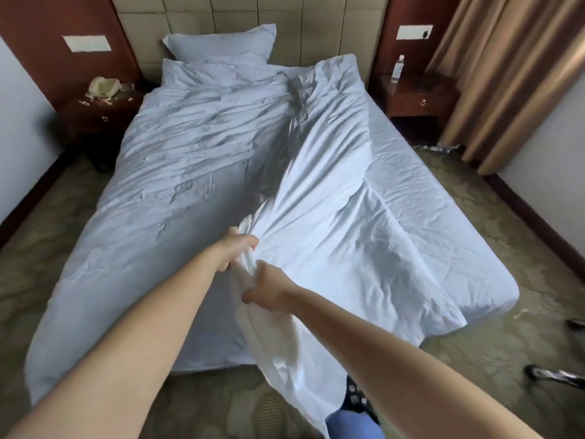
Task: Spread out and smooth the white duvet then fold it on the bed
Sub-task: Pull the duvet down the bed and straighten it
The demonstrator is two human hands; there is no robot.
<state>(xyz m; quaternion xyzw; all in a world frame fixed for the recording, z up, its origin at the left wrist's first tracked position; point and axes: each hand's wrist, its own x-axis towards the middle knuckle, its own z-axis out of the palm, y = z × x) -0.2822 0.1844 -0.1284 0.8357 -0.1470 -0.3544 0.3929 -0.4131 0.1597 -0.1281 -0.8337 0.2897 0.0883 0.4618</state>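
**Inspector:** Orientation of the crumpled white fabric duvet (196,160)?

**Assistant:** Its long axis runs near to far along the white-sheeted bed (443,223). It covers the left half and overhangs the left edge. The right part is folded back and gathered into a ridge running from the far right corner towards the near middle, leaving the sheet bare on the right.

**Inspector:** Counts?

**Assistant:** One duvet, one white pillow (221,41) against the padded headboard, two dark wooden nightstands (418,96), one clear plastic bottle (398,68) on the right one.

**Inspector:** Hands?

**Assistant:** Both arms reach forward, nearly straight. The left hand (235,250) has its fingers curled tight around the bunched near end of the duvet. The right hand (269,291) clenches the same bunch just nearer. Loose cloth hangs below them, off the bed's foot.
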